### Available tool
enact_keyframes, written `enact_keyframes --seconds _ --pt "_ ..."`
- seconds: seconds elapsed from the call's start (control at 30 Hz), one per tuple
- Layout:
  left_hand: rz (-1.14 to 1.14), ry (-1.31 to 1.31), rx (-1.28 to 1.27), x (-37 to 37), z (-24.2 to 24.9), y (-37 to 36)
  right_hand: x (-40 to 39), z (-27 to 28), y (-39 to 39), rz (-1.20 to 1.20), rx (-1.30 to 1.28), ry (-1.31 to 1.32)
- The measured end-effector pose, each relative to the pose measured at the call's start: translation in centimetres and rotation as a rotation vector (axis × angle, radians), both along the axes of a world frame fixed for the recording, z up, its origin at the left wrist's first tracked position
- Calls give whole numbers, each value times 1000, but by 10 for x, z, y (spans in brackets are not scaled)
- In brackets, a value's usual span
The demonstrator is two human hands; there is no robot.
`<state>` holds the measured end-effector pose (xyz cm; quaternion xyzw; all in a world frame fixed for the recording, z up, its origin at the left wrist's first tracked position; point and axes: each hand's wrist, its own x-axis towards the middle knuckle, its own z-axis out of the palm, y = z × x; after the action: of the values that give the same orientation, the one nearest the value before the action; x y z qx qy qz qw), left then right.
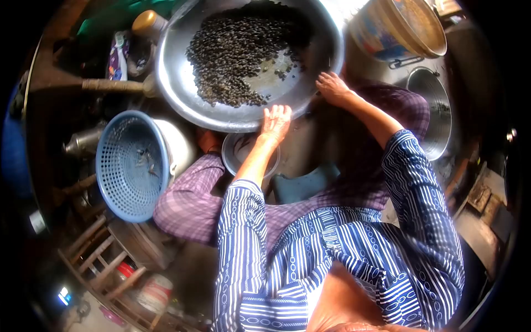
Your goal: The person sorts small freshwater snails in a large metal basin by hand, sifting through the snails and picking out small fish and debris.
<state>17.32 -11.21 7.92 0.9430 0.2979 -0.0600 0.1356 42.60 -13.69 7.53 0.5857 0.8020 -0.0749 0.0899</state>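
Note:
A wide metal basin (191, 110) stands in front of me, holding a spread of small dark shells that look like snails (232, 55). They heap toward its far and left side, leaving part of the shiny floor bare. My left hand (276, 123) is on the near rim, its fingers bent over the edge close to the lowest shells. Farther right, my right hand (333, 88) holds the same rim with curled fingers; a small dark speck shows by its fingertips, too small to name. Partly under the basin and behind my left forearm sits a clear plastic tub (229, 157).
At left, a blue plastic basket (105, 166) with a few small bits inside leans by a white bucket (180, 144). A large paint-type bucket (370, 33) and a metal pail (437, 110) stand at right. My knees flank a low blue stool (301, 187).

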Motion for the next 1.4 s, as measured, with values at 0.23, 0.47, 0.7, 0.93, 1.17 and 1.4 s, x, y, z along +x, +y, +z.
enact_keyframes --seconds 0.23,0.47,0.7,0.93,1.17,1.4 --pt "-39 91 -160 1 14 25 -9 11 12 18 -166 -138" --pt "-111 325 -315 -11 40 53 -25 33 13 41 -389 -25" --pt "-133 396 -431 -15 57 71 -46 35 14 160 -359 -13" --pt "-109 643 -705 -8 65 93 -48 60 23 236 -437 56" --pt "190 410 -826 34 -6 163 13 182 48 106 -302 489" --pt "283 139 -483 152 -72 220 38 204 54 -26 -283 434"
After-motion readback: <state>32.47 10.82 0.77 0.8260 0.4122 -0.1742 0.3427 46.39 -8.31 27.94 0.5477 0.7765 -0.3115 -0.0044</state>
